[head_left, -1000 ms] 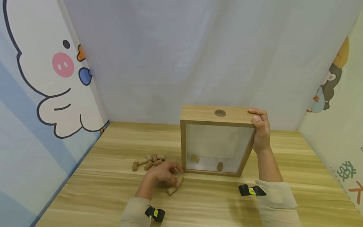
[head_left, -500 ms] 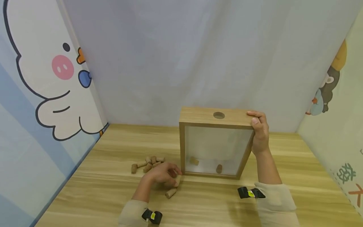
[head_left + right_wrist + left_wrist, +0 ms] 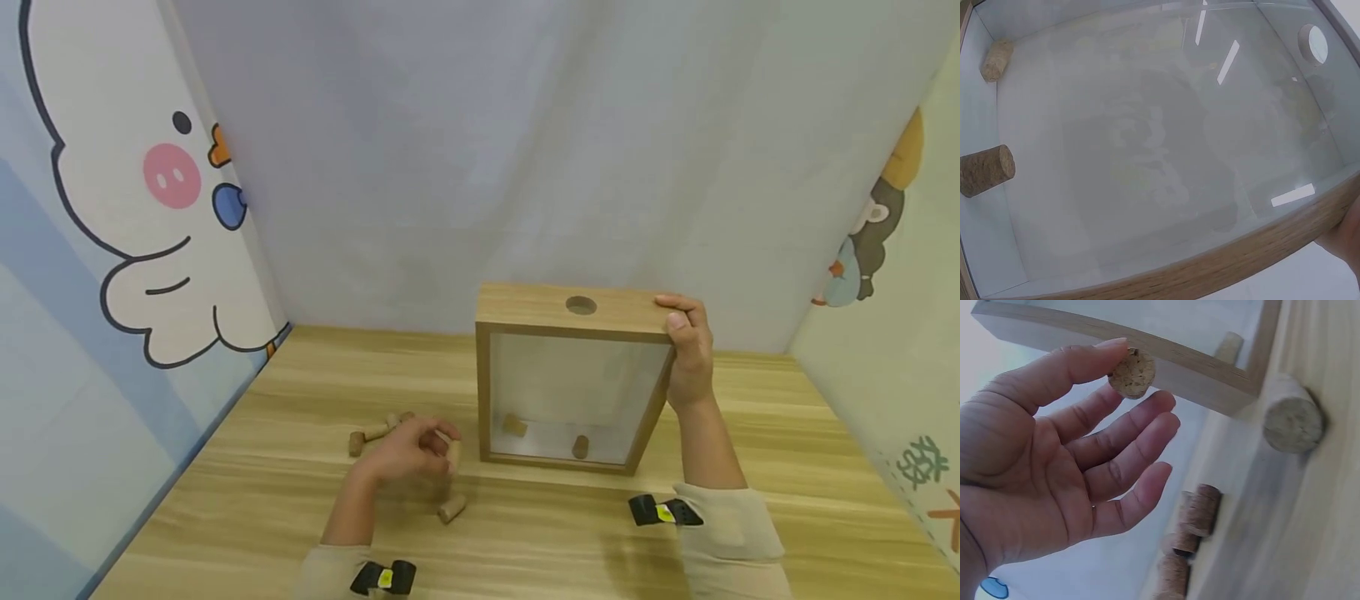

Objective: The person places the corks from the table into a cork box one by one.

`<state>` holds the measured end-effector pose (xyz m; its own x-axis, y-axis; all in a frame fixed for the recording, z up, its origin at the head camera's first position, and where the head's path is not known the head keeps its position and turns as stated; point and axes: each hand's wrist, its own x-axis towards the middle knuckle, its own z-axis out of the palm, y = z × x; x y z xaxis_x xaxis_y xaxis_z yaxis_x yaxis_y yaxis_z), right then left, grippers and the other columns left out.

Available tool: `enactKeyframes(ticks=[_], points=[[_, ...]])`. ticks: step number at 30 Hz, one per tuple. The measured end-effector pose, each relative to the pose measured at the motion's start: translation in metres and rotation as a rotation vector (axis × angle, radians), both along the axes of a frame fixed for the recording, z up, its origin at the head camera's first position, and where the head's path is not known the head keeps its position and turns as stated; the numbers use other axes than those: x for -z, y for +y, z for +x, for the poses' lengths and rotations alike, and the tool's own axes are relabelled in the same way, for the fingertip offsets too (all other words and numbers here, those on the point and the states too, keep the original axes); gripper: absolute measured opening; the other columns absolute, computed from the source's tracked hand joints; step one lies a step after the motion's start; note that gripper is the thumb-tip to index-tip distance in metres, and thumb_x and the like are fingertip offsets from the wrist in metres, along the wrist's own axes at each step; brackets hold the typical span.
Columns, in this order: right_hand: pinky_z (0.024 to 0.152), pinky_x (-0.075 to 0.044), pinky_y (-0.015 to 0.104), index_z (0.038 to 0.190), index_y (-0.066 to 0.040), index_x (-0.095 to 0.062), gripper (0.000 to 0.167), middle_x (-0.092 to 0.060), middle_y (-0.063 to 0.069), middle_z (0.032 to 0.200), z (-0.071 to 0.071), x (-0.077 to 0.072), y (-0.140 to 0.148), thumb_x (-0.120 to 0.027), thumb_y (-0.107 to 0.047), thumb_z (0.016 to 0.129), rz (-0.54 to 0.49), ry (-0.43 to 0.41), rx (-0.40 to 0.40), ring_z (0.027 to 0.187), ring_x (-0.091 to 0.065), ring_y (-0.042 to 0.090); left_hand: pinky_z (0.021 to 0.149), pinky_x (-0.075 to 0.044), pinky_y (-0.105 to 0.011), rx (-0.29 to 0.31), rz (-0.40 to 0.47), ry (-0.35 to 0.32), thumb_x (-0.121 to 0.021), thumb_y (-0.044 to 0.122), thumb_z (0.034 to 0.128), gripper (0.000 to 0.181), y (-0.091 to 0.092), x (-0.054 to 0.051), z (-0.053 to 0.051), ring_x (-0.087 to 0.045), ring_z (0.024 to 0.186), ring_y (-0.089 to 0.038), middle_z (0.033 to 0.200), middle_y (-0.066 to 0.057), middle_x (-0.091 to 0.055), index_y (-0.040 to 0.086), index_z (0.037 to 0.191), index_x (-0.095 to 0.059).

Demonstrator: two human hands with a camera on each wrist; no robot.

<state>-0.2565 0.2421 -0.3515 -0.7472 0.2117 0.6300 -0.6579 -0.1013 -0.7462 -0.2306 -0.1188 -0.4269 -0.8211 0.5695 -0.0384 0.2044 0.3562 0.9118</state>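
Between thumb and fingertips, my left hand (image 3: 411, 450) pinches a cork (image 3: 1132, 374), lifted off the table left of the box. My right hand (image 3: 690, 354) grips the top right corner of an upright wooden shadow box (image 3: 525, 310), thumb toward the front. A round hole (image 3: 581, 306) opens in the box's top. Behind its clear front pane, two corks lie on the floor: a pale cork (image 3: 514, 425) at left and a darker cork (image 3: 581, 447) at right. On the table in front of my left hand lies a loose cork (image 3: 452, 509).
Several corks (image 3: 357, 443) lie in a pile at the left, partly hidden behind my left hand. The wooden table (image 3: 555, 533) reaches back to a grey curtain (image 3: 420, 167). Printed cartoon panels stand at both sides.
My left hand has picked up one of the two corks beside the box's lower left corner and moved left with it. My right hand still holds the box.
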Motion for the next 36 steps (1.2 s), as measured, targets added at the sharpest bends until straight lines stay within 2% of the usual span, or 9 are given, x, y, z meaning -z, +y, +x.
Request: enactKeyframes(ticks=[4, 10, 15, 20, 24, 29, 32, 36], points=[[0.081, -0.026, 0.037, 0.107, -0.012, -0.060, 0.028, -0.045, 0.007, 0.117, 0.000, -0.001, 0.001, -0.043, -0.023, 0.088, 0.005, -0.002, 0.008, 0.099, -0.040, 0.022, 0.068, -0.049, -0.033, -0.019, 0.049, 0.000, -0.070, 0.003, 0.0800, 0.040, -0.001, -0.004, 0.000, -0.056, 0.082, -0.022, 0.088, -0.009, -0.059, -0.006, 0.115, -0.053], [0.080, -0.026, 0.037, 0.106, -0.011, -0.060, 0.028, -0.046, 0.008, 0.116, 0.000, -0.002, 0.003, -0.043, -0.023, 0.088, -0.003, -0.008, 0.026, 0.098, -0.040, 0.022, 0.070, -0.049, -0.035, -0.048, 0.079, 0.018, -0.069, 0.005, 0.0815, 0.040, 0.003, -0.011, 0.001, -0.054, 0.083, -0.023, 0.090, -0.010, -0.057, -0.003, 0.117, -0.052], [0.079, -0.028, 0.037, 0.107, -0.011, -0.060, 0.027, -0.045, 0.008, 0.114, 0.000, -0.002, 0.001, -0.044, -0.025, 0.089, -0.017, -0.014, 0.002, 0.096, -0.041, 0.022, 0.069, -0.047, -0.034, -0.153, 0.099, 0.006, -0.067, 0.003, 0.0812, 0.040, 0.006, -0.016, 0.006, -0.052, 0.083, -0.022, 0.092, -0.011, -0.053, -0.002, 0.117, -0.050], [0.080, -0.026, 0.037, 0.108, -0.011, -0.060, 0.028, -0.045, 0.008, 0.116, 0.001, -0.002, 0.000, -0.044, -0.023, 0.089, -0.015, 0.003, -0.004, 0.098, -0.040, 0.022, 0.069, -0.048, -0.033, -0.260, 0.205, -0.030, -0.064, -0.003, 0.0799, 0.039, 0.010, -0.024, 0.009, -0.054, 0.083, -0.023, 0.096, -0.014, -0.054, 0.000, 0.116, -0.050], [0.081, -0.026, 0.037, 0.107, -0.011, -0.060, 0.027, -0.045, 0.008, 0.116, 0.001, -0.002, 0.000, -0.044, -0.023, 0.089, -0.016, 0.012, -0.004, 0.099, -0.040, 0.022, 0.071, -0.050, -0.037, -0.316, 0.277, -0.074, -0.063, -0.008, 0.0784, 0.042, 0.012, -0.035, 0.011, -0.056, 0.082, -0.024, 0.096, -0.016, -0.056, -0.001, 0.117, -0.050], [0.080, -0.027, 0.037, 0.107, -0.011, -0.059, 0.027, -0.045, 0.008, 0.115, 0.000, -0.002, -0.002, -0.044, -0.023, 0.089, -0.026, 0.006, -0.028, 0.098, -0.040, 0.022, 0.064, -0.048, -0.029, -0.343, 0.305, -0.090, -0.063, -0.011, 0.0771, 0.047, 0.012, -0.051, 0.012, -0.053, 0.081, -0.023, 0.097, -0.015, -0.054, -0.001, 0.121, -0.049], [0.080, -0.027, 0.037, 0.107, -0.012, -0.059, 0.027, -0.045, 0.008, 0.115, 0.000, -0.002, -0.002, -0.044, -0.023, 0.089, -0.020, -0.001, -0.026, 0.098, -0.040, 0.022, 0.060, -0.046, -0.029, -0.365, 0.289, -0.078, -0.064, -0.010, 0.0765, 0.047, 0.014, -0.059, 0.012, -0.050, 0.082, -0.022, 0.101, -0.014, -0.054, 0.001, 0.121, -0.052], [0.081, -0.026, 0.037, 0.107, -0.012, -0.060, 0.027, -0.045, 0.008, 0.117, 0.002, -0.001, -0.001, -0.043, -0.022, 0.089, -0.021, 0.002, -0.020, 0.099, -0.040, 0.022, 0.064, -0.047, -0.032, -0.381, 0.264, -0.034, -0.066, -0.010, 0.0761, 0.045, 0.017, -0.071, 0.010, -0.051, 0.085, -0.024, 0.103, -0.013, -0.056, 0.003, 0.118, -0.056]])
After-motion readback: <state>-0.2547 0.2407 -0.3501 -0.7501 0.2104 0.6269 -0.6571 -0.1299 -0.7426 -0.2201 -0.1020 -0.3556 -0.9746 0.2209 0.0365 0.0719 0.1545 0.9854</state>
